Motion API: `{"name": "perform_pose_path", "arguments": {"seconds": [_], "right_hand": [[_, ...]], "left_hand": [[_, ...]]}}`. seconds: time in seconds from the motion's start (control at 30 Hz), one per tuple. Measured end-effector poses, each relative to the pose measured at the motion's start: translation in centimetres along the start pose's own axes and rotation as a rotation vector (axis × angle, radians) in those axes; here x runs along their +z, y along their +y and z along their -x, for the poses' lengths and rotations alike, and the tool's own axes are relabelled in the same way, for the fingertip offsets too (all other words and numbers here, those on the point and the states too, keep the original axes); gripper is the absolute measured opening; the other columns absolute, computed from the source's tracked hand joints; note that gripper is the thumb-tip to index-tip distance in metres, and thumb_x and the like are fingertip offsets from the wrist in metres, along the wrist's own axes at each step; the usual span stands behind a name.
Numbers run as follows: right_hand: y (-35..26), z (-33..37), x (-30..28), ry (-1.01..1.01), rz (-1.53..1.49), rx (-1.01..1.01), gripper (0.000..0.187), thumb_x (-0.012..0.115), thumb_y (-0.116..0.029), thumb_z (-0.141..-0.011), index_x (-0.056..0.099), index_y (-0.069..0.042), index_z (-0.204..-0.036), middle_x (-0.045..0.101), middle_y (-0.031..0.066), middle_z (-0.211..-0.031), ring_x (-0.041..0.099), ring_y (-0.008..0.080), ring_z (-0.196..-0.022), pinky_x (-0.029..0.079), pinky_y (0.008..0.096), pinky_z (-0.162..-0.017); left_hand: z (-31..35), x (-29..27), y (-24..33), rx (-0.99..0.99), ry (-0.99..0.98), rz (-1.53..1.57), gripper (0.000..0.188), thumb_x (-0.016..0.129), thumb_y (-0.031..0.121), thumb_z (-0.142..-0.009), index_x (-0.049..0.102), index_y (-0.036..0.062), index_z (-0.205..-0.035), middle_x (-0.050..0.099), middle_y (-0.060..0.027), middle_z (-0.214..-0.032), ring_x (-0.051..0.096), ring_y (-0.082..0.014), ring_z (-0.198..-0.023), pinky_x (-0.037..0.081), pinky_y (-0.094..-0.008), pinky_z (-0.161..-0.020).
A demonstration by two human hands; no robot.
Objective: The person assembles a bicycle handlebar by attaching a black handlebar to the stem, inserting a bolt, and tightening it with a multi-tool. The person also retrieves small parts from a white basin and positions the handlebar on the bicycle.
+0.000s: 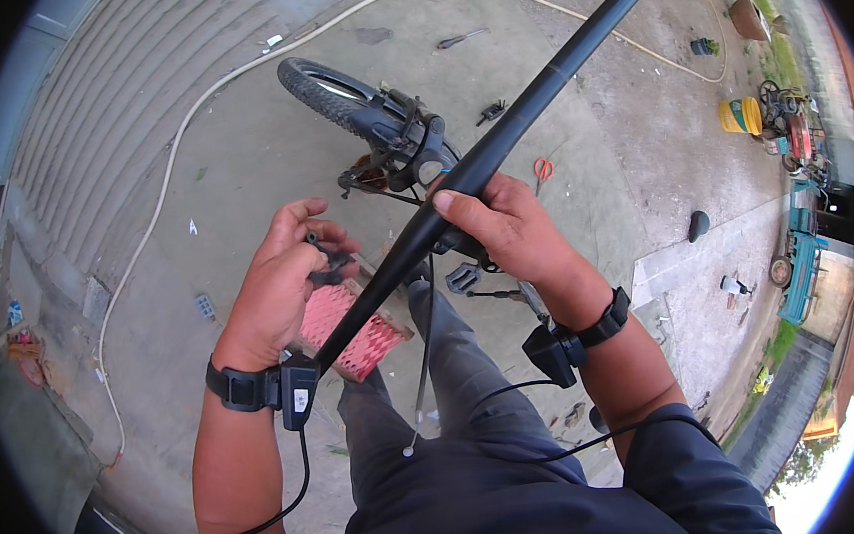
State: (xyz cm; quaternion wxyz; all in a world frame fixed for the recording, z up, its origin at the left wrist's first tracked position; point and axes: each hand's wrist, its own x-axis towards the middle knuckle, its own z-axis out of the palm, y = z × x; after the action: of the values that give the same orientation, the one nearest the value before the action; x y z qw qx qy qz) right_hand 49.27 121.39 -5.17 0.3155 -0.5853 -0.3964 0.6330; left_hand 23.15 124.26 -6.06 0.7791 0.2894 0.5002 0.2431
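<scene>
One straight handlebar (516, 122), black, smooth and round in section, thicker at its middle and stepped down toward the far end, is held slantwise above the ground by the right hand (516, 225); the thumb is laid over the thick middle, the fingers are curled beneath.

One small dark part (332, 264), irregular in outline and blurred, is pinched between the thumb and fingers of the left hand (289, 263), just beside the bar; its exact kind cannot be told.

Two wrist straps (239, 385), black, are each fitted with a boxy dark module and a cord.

One bicycle wheel (323, 94), its black tyre deeply knobbed, is seen beyond the bar. One pedal (463, 279), grey and open-framed, is set below the right hand. One thin cable (432, 342) is hung below the bar, its lower end tipped with a pale round piece.

One low seat (378, 343), woven in pink strips, is partly covered by the bar.

On the grey concrete floor (247, 151) are laid: one pair of scissors (543, 168) with orange looped handles; one slender screwdriver-like tool (459, 39); one long cream hose (181, 136), curved. One yellow bucket (740, 116) is placed farther right.
</scene>
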Motion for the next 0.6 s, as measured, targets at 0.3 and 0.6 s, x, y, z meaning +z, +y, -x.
{"name": "perform_pose_path", "arguments": {"seconds": [0.3,0.6], "right_hand": [[-0.1,0.0,-0.1,-0.015,0.005,-0.030,0.031,0.065,-0.029,-0.100,0.066,0.001,-0.109,0.062,-0.0022,-0.090,0.054,0.0065,-0.083,0.045,0.0241,-0.074],[0.0,0.1,0.0,0.021,-0.007,-0.042,0.032,0.069,-0.030,-0.096,0.067,0.001,-0.102,0.063,-0.0003,-0.086,0.054,0.0073,-0.080,0.046,0.0263,-0.071]], "left_hand": [[-0.4,0.9,0.6,0.090,-0.103,-0.041,0.051,0.044,-0.010,-0.084,0.042,-0.0021,-0.134,0.055,-0.0150,-0.123,0.057,-0.0287,-0.124,0.047,-0.0383,-0.102],[-0.5,2.6,1.8,0.059,-0.072,-0.331,0.038,0.042,-0.005,-0.091,0.048,0.0005,-0.128,0.059,-0.0127,-0.115,0.064,-0.0206,-0.103,0.052,-0.0338,-0.089]]}}
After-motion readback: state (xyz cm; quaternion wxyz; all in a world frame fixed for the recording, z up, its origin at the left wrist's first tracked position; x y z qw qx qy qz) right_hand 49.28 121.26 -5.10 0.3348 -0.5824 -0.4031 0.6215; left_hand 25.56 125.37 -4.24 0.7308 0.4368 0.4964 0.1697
